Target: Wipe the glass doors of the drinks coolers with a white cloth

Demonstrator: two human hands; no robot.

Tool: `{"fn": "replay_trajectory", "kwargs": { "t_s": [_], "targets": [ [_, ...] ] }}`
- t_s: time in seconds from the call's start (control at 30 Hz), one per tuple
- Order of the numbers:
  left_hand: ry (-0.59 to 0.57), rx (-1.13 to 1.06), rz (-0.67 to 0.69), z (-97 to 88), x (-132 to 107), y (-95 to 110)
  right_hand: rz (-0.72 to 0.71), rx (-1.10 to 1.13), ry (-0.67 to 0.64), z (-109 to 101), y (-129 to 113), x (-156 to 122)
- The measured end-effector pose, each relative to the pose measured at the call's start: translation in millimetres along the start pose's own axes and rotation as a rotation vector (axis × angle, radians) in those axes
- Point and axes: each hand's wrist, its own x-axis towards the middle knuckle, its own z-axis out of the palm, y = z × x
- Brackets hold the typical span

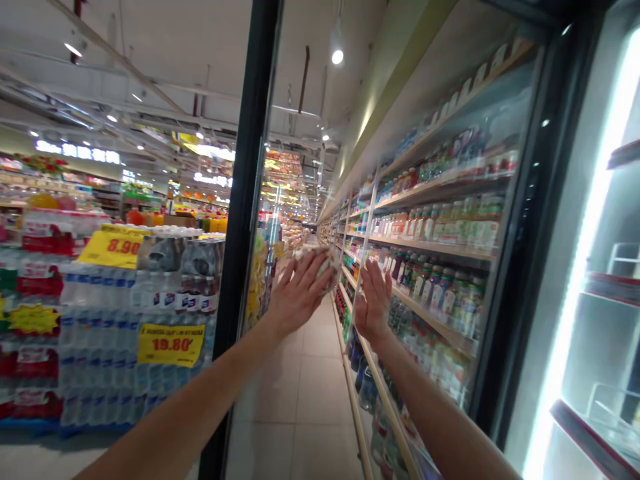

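Observation:
My left hand presses a crumpled whitish cloth against the glass door in front of me. Its fingers lie over the cloth, which bulges out past the fingertips. Just to the right, my right hand is raised at the pane with its fingers stretched upward and nothing in it. Whether its fingertips touch the glass I cannot tell. A dark frame edges the door, which stands swung open.
Shelves of bottled drinks show in the glass. Right of the door is a lit cooler interior with racks. Stacked water packs with a yellow price sign stand at left on the tiled floor.

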Motion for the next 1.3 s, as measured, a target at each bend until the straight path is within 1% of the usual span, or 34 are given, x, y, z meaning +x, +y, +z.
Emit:
{"fn": "replay_trajectory", "kwargs": {
  "t_s": [0.1,0.17,0.2,0.23,0.3,0.43,0.5,0.57,0.63,0.67,0.73,0.77,0.8,0.83,0.87,0.9,0.93,0.97,1.03,1.07,1.1,1.13,1.17,1.2,1.27,1.3],
  "targets": [
    [0.032,-0.026,-0.143,7.9,19,12,-0.031,0.092,0.006,-2,-10,10],
    [0.038,-0.056,-0.162,10.4,29,16,-0.069,0.212,-0.022,-2,-21,21],
    [0.034,-0.068,-0.159,10.5,29,17,-0.078,0.264,-0.035,-1,-28,26],
    [0.037,-0.075,-0.161,9.7,27,15,-0.072,0.291,-0.047,1,-35,31],
    [0.054,-0.072,-0.178,6.5,13,8,-0.024,0.255,-0.069,7,-49,39],
    [0.067,-0.036,-0.207,-0.7,-19,-9,0.065,0.029,-0.122,26,-72,47],
    [0.055,-0.029,-0.205,-2.9,-25,-13,0.055,-0.049,-0.128,29,-72,47],
    [0.047,-0.023,-0.200,-4.6,-25,-13,0.017,-0.099,-0.135,21,-57,40],
    [0.030,-0.016,-0.197,-6.6,-22,-11,0.021,-0.150,-0.137,0,-23,27],
    [0.019,-0.012,-0.205,-7.6,-20,-9,0.065,-0.184,-0.126,-14,-1,18],
    [-0.016,-0.008,-0.232,-9.3,-18,-7,0.207,-0.267,-0.039,-40,45,-1],
    [-0.034,-0.007,-0.247,-9.7,-17,-5,0.301,-0.307,0.034,-49,64,-8],
    [-0.048,-0.007,-0.261,-9.7,-16,-3,0.367,-0.319,0.098,-54,76,-13],
    [-0.060,-0.008,-0.279,-9.2,-15,-1,0.390,-0.322,0.154,-55,81,-16],
    [-0.066,-0.010,-0.293,-8.1,-14,2,0.388,-0.308,0.192,-51,78,-17],
    [-0.069,-0.013,-0.303,-6.7,-13,5,0.350,-0.280,0.199,-44,66,-15],
    [-0.072,-0.016,-0.308,-5.0,-12,8,0.286,-0.246,0.185,-34,49,-11],
    [-0.074,-0.020,-0.304,-3.2,-11,11,0.214,-0.201,0.122,-24,29,-7],
    [-0.074,-0.025,-0.285,-0.6,-10,15,0.054,-0.123,-0.063,-7,-7,0],
    [-0.072,-0.026,-0.279,0.1,-10,16,0.001,-0.116,-0.134,-3,-17,2],
    [-0.071,-0.028,-0.279,0.2,-10,16,-0.036,-0.122,-0.183,-3,-19,1],
    [-0.070,-0.031,-0.280,-0.1,-9,17,-0.044,-0.148,-0.199,-7,-13,-1],
    [-0.070,-0.033,-0.281,-0.7,-9,17,-0.022,-0.185,-0.183,-15,-1,-5],
    [-0.073,-0.034,-0.284,-1.3,-9,16,0.028,-0.228,-0.143,-25,15,-10],
    [-0.078,-0.036,-0.287,-2.3,-9,16,0.194,-0.303,-0.025,-43,49,-18],
    [-0.082,-0.038,-0.290,-2.3,-8,16,0.284,-0.324,0.043,-48,61,-20]
  ]
}}
